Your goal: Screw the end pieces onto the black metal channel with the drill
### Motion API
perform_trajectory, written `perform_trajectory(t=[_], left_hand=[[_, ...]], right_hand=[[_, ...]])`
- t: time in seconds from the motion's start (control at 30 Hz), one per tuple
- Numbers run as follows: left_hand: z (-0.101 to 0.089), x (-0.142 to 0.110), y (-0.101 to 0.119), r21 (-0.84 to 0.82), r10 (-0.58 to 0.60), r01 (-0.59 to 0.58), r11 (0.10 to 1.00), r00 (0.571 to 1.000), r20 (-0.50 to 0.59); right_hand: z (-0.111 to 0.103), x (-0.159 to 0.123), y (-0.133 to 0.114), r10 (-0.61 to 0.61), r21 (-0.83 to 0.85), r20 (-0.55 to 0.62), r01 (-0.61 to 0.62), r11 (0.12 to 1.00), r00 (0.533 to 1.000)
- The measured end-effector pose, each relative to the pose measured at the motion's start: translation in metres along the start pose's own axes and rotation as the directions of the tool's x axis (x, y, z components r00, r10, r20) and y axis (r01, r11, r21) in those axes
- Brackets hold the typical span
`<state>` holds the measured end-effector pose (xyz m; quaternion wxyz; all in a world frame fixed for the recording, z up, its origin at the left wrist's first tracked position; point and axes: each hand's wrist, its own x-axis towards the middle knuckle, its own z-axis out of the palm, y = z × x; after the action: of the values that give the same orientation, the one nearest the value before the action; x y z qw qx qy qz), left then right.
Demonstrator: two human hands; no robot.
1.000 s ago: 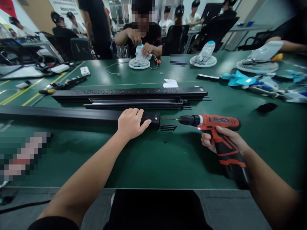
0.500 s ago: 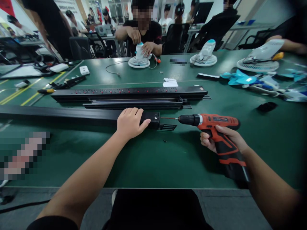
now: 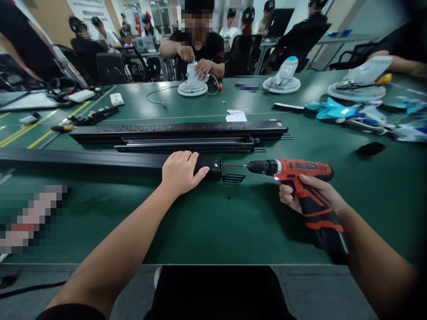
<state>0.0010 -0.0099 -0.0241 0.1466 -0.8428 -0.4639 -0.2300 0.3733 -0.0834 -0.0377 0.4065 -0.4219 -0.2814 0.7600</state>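
My left hand [image 3: 180, 172] lies across a long black bar [image 3: 140, 161], its fingers bent over the far side and the thumb stretched along the near side near the right end. A flat slotted bracket [image 3: 233, 178] sticks out at that end. In my right hand [image 3: 315, 191] is an orange and black cordless drill [image 3: 300, 168], held by its handle with the index finger near the trigger. Its long thin bit [image 3: 235, 165] points left and meets the bar's end face. A small light glows below the chuck. One tiny dark piece [image 3: 229, 197], perhaps a screw, lies on the table nearby.
Behind the bar lie a black power strip [image 3: 180, 130] with red dots and a narrower black channel [image 3: 187, 145]. Across the green table, a person handles a white fan [image 3: 192, 86]. Blue fan blades [image 3: 333, 109] are at right, a screwdriver [image 3: 63, 128] at left.
The small light below the drill's chuck has come on. My hands, the bar and the drill keep almost the same places. A standing person at far left has shifted left.
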Motion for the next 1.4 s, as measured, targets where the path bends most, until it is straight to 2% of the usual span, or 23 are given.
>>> perform_trajectory(t=[0.4,0.77,0.97,1.4], left_hand=[[-0.0007,0.0004,0.0007,0.030,0.016,-0.015,0.999,1.000,-0.011],[0.0011,-0.0004,-0.0005,0.024,0.014,-0.014,1.000,1.000,-0.016],[0.0016,-0.0005,-0.0013,0.035,0.017,-0.016,0.999,1.000,-0.020],[0.0006,0.0001,0.0000,0.025,0.010,-0.010,1.000,1.000,-0.015]], right_hand=[[-0.0012,-0.0013,0.0013,-0.012,0.023,0.009,0.012,1.000,1.000],[-0.0055,-0.0007,0.0005,0.016,-0.036,0.025,-0.015,0.999,1.000],[-0.0070,-0.0004,0.0012,0.030,0.001,0.024,-0.030,1.000,0.999],[0.0007,-0.0009,0.0004,-0.002,0.009,0.021,0.002,1.000,1.000]])
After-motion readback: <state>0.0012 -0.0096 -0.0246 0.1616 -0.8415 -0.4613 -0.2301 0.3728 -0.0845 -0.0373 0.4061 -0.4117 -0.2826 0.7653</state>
